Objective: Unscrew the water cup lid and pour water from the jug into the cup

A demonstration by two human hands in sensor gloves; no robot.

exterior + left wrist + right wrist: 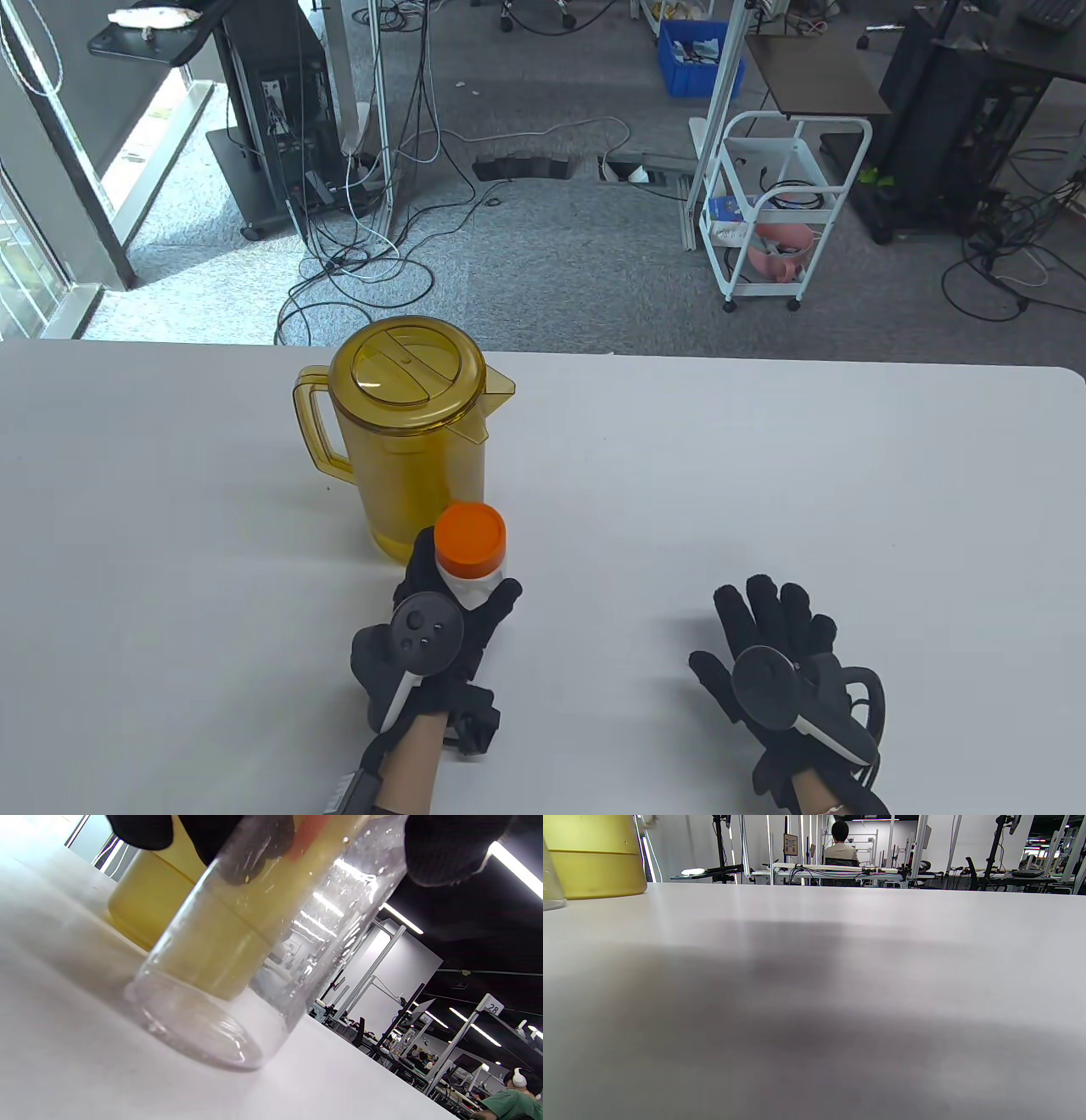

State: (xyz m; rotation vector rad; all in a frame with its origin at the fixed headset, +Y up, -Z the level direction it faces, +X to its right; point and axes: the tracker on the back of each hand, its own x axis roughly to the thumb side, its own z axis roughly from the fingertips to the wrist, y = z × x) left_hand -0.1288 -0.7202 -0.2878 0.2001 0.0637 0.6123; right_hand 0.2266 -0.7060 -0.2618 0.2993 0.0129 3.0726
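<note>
Fingers of your left hand [441,615] curl around the clear plastic water cup [237,955], which stands on the white table [764,475] with its round orange screw lid [470,535] on, just in front of the amber translucent lidded jug [413,424]. Your right hand [785,658] lies flat, palm down, fingers straight, well apart from both.

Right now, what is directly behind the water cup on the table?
The yellow jug stands right behind the water cup, which the left hand grips. The jug's lower front is hidden by the cup and fingers.
</note>
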